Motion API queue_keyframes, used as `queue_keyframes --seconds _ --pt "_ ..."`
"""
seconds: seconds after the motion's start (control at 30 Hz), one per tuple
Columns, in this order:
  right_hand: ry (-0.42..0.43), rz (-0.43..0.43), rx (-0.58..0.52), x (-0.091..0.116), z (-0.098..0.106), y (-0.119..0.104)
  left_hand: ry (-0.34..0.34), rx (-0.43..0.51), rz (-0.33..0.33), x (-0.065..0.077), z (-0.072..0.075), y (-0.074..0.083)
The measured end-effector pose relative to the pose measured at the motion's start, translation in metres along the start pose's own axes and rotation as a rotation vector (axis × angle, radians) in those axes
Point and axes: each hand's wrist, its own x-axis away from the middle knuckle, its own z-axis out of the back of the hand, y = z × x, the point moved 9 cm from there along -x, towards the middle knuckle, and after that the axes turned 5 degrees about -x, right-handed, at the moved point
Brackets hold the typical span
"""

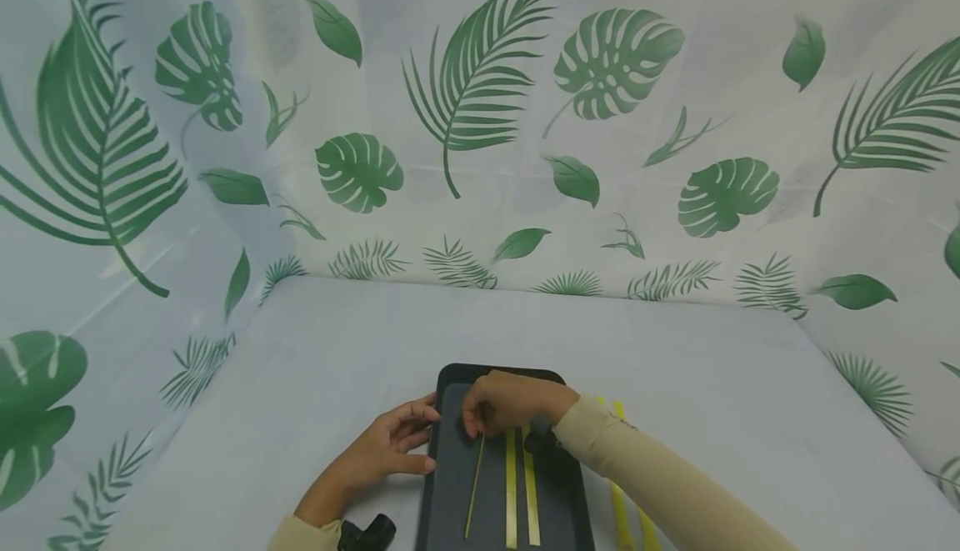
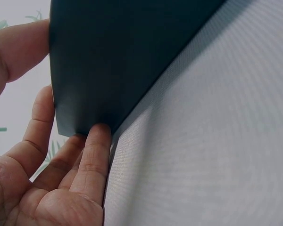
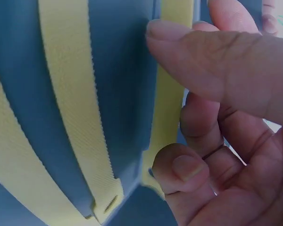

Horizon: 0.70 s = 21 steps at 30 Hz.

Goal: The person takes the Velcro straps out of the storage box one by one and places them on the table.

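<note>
A dark grey tray (image 1: 450, 493) with a raised black rim lies on the table. My right hand (image 1: 506, 401) reaches over it and pinches a yellow hook-and-loop strap (image 1: 475, 488) near its far end, the strap standing on edge. In the right wrist view, that strap (image 3: 167, 103) runs between thumb and fingers, its slotted end by a fingertip. Two more yellow straps (image 1: 511, 493) lie side by side in the tray, to the right of the held one. My left hand (image 1: 386, 447) rests its loosely bent fingers against the tray's left side (image 2: 108, 56).
Outside the tray on the right, more yellow straps (image 1: 621, 518) lie on the white tabletop (image 1: 337, 334), partly hidden under my right forearm. Leaf-printed curtains (image 1: 480, 201) stand around the table's back and sides. A black wrist device (image 1: 367, 533) is at my left wrist.
</note>
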Motion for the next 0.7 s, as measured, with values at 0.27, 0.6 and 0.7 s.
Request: queue_keyframes --seconds 0.27,0.6,0.7 --pt "0.051 0.135 -0.086 0.014 0.015 -0.009 0.011 0.007 -0.001 0.000 -0.002 0.001" --pt "0.190 0.213 -0.226 0.040 0.038 -0.021 0.033 -0.018 0.025 0.000 0.000 -0.001" --pt "0.238 0.236 -0.266 0.048 0.043 -0.022 0.032 -0.011 0.019 0.001 -0.001 0.001"
